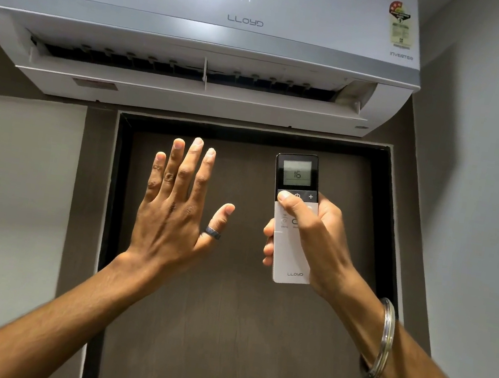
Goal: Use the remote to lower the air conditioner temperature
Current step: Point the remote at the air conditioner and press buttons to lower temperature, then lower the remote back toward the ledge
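Head view, looking up, and the right hand [306,236] has the remote [294,215] raised upright with its top end aimed at the air conditioner [200,35] overhead, a sensible angle for getting the signal to the unit. Fingers [267,243] curl round the left edge of the white body, palm behind it, and the thumb [287,201] reaches across to the leftmost key of the dark button row, very likely the minus key, since a power symbol sits beside the thumb tip and a "+" beyond that. Above the thumb the remote's screen [297,174] reads "16", and below the fingers the casing says "LLOYD". Well above both hands the unit's front panel shows "17°", so by my read the unit is one step behind the remote, or the press is only now registering. "LLOYD" is printed under that figure, "INVERTER" at the right corner, with an energy-rating sticker [399,23] above it too small to read. The left hand [173,210] holds nothing: open, fingers [181,162] stretched up and slightly spread, raised under the open louvre, probably to feel the airflow. A dark ring [213,233] sits on its thumb; a metal bangle [384,338] circles the right wrist. Behind the fingers stands a dark door [223,314].
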Motion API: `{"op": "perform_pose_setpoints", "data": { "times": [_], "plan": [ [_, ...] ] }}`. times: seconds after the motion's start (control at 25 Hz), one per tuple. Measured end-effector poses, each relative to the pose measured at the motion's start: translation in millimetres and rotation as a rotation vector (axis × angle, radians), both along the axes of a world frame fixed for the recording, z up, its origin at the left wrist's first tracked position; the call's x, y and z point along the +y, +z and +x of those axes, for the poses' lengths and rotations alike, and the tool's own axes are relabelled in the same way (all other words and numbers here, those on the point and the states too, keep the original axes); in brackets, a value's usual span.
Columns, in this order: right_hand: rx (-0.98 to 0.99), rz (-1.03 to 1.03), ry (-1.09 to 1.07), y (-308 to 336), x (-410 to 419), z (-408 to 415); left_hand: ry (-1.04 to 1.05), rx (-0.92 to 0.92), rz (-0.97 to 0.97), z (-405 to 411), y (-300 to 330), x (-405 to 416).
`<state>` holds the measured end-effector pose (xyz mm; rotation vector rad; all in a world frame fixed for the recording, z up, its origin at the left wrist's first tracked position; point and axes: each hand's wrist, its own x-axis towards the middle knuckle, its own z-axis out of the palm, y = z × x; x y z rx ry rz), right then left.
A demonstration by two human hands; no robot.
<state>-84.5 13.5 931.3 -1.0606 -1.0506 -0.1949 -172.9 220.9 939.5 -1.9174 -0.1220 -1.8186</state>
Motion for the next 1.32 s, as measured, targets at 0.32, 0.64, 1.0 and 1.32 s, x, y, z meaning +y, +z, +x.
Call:
{"op": "perform_pose_setpoints", "data": {
  "times": [0.32, 0.64, 1.0, 1.32],
  "plan": [
    [-0.004, -0.004, -0.136, -10, -4, -1, -0.005, 0.045, 0.030, -1, -2, -1],
    [0.168, -0.122, -0.523, -133, -15, 22, -0.100, 0.303, -0.071, 40, -134, -21],
    [1.138, -0.417, -0.815, -494, -88, 65, -0.216, 1.024, -0.305, 83, -443, -88],
    [1.883, -0.543, -1.040, -819, -195, 42, -0.286, 1.599, -0.273, 103, -706, -185]
  ]
}}
